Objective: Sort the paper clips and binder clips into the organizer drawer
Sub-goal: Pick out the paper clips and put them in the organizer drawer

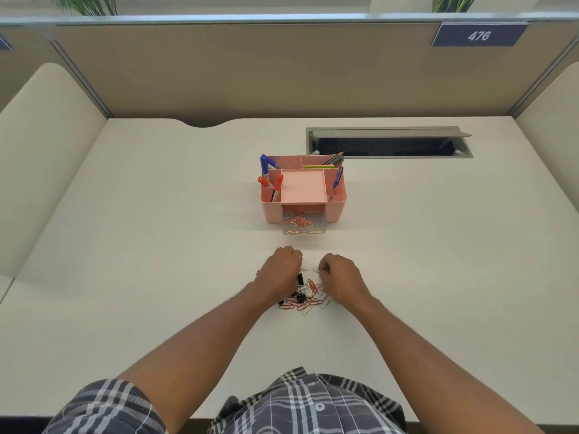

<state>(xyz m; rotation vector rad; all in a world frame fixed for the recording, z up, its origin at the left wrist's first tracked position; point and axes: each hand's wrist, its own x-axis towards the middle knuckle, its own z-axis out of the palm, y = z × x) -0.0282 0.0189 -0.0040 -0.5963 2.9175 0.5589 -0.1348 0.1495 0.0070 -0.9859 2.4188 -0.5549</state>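
A pile of red and white paper clips [308, 299] mixed with black binder clips [300, 280] lies on the white desk [156, 245] between my hands. My left hand [280, 270] hovers over the pile's left side with fingers curled; what it holds is hidden. My right hand [340, 275] sits at the pile's right side, its fingertips pinching a pale paper clip [316, 270]. Farther back stands a pink desk organizer [335, 208]. Its clear drawer [303, 227] is pulled out toward me and holds several red and white paper clips.
Markers [264, 167], pens and pencils [333, 159] stand in the organizer's upper compartments. A grey cable tray [388, 142] with its lid raised is set into the desk behind it. Beige partition walls enclose the desk at the back and both sides.
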